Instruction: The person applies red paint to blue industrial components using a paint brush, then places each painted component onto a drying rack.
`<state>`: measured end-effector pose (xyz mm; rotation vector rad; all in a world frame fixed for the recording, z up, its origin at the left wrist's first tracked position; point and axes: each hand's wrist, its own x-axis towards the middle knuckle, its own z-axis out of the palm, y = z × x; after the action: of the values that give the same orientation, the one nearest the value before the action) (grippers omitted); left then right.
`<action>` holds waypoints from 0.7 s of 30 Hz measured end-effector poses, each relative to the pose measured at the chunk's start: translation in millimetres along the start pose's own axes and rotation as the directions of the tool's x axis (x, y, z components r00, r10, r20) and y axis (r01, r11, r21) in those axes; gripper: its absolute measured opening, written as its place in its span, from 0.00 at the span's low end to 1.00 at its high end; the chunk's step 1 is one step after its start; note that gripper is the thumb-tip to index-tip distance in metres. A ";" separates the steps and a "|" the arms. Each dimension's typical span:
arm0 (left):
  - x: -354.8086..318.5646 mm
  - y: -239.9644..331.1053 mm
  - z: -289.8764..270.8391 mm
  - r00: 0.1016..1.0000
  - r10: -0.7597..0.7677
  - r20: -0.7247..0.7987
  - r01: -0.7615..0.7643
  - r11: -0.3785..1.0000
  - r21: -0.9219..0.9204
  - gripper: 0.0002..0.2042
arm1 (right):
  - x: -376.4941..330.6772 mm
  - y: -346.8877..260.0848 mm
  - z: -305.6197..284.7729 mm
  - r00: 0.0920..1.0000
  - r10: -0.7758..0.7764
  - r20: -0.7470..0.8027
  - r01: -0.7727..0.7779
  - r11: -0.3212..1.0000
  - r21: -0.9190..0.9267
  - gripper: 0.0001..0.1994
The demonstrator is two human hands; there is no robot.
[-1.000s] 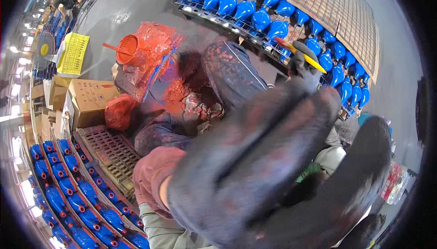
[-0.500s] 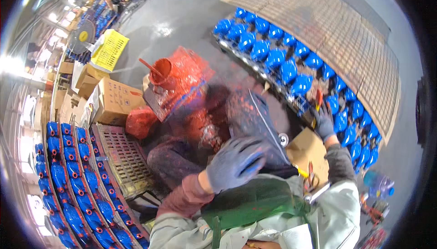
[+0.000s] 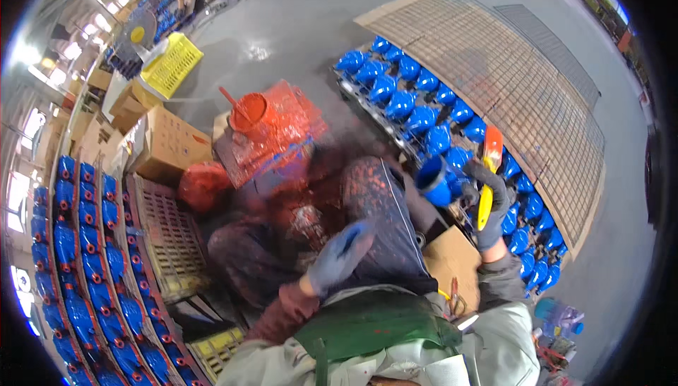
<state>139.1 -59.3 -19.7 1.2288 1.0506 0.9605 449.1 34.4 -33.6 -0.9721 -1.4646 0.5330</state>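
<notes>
My right hand, in a dark grey glove, is closed round a paintbrush with a yellow handle and a red-coated head. Just left of its fingers is a blue cup-shaped casting, tilted with its round opening showing; whether the fingers also grip it I cannot tell. Over my thigh, my left hand, in a blue-grey glove with darker blue smears, has its fingers stretched out and holds nothing. Ahead of my knees, a red paint pot with a stick in it stands on a paint-covered stand.
Rows of blue castings lie at the right beside a wire mesh panel. Racked blue parts and a plastic crate are at my left, near a cardboard box. Another cardboard box stands by my right thigh.
The paintbrush has risen into clear view with my right hand, and the blue cup-shaped casting now shows beside it. My left hand has moved down and left. The view has shifted.
</notes>
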 end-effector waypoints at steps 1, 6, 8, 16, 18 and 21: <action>16.2 6.7 10.1 0.990 -0.139 0.023 0.141 0.960 -0.240 0.20 | 2.9 -26.7 15.2 0.997 -0.067 -0.042 0.066 0.997 -0.035 0.19; 59.3 57.2 27.9 0.825 0.326 -0.461 -0.404 0.911 -0.079 0.36 | 13.8 -103.2 112.6 0.940 -0.340 -0.019 0.328 0.889 0.319 0.25; 58.8 76.9 0.9 0.824 0.281 -0.492 -0.474 0.817 -0.328 0.36 | 17.1 -118.4 132.2 0.882 -0.466 0.066 0.430 0.855 0.292 0.27; 59.7 87.8 -183.9 0.749 0.326 -0.577 -0.645 0.560 -0.520 0.43 | 72.9 -124.4 183.8 0.957 0.167 0.237 -0.225 0.943 0.246 0.26; 50.0 74.4 -214.1 0.609 0.328 -0.722 -0.737 0.571 -0.362 0.38 | 78.7 -108.9 222.4 0.943 0.182 0.280 -0.278 0.893 0.354 0.16; 27.7 48.5 -257.7 0.369 0.353 -0.860 -0.775 0.628 -0.075 0.32 | 83.6 -76.9 282.6 0.868 0.234 0.437 -0.404 0.846 0.348 0.13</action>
<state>-103.8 36.8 16.7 0.6966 0.8820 2.3805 164.9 122.6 32.0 -0.7861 -1.4286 1.3045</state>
